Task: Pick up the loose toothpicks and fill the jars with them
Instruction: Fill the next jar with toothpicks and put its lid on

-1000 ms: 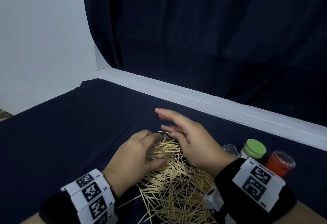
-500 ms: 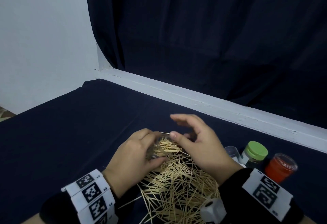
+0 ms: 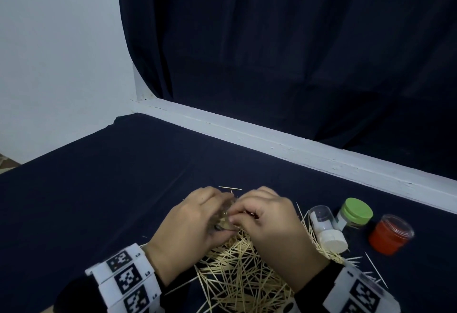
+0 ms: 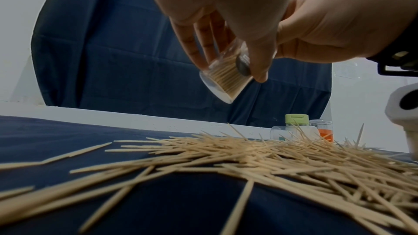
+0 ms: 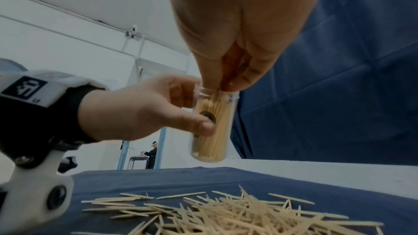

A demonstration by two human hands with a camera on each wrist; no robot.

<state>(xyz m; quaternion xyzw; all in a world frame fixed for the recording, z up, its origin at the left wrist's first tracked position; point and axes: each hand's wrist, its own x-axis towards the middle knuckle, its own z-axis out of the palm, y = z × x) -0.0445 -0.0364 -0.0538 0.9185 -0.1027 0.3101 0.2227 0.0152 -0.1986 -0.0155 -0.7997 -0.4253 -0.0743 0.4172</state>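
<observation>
A loose pile of toothpicks (image 3: pixel 237 270) lies on the dark blue cloth in front of me. My left hand (image 3: pixel 215 213) grips a small clear jar (image 5: pixel 212 126) by its side and holds it nearly upright above the pile. The jar (image 4: pixel 226 76) is packed with toothpicks. My right hand (image 5: pixel 226 83) has its fingertips bunched at the jar's open mouth, pinching a few toothpicks there. In the head view the two hands meet, and the right hand (image 3: pixel 247 211) hides most of the jar.
To the right lie a clear jar with a white cap (image 3: pixel 326 226) on its side, a green-lidded jar (image 3: pixel 356 211) and a red jar (image 3: pixel 390 234). Stray toothpicks (image 3: pixel 373 270) lie near them. A white ledge (image 3: pixel 296 144) and dark curtain bound the far side.
My right hand has curled its fingers and moved left and down to the jar's mouth. The left hand has kept hold of the jar over the pile.
</observation>
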